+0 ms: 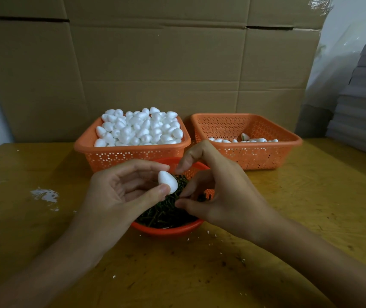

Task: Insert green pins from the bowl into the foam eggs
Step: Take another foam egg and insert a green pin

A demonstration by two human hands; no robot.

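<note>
Facing cardboard (155,63) over a yellow table (311,207), left fingers (163,189) pinch a foam egg (168,181), right fingers (183,204) green pins (164,215).

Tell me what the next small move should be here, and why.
Probably lift one pin clear and bring its tip to the foam egg. The left hand holds the egg over the red bowl with no pin visible in it, and the right hand pinches at the green pins just beside it.
</note>
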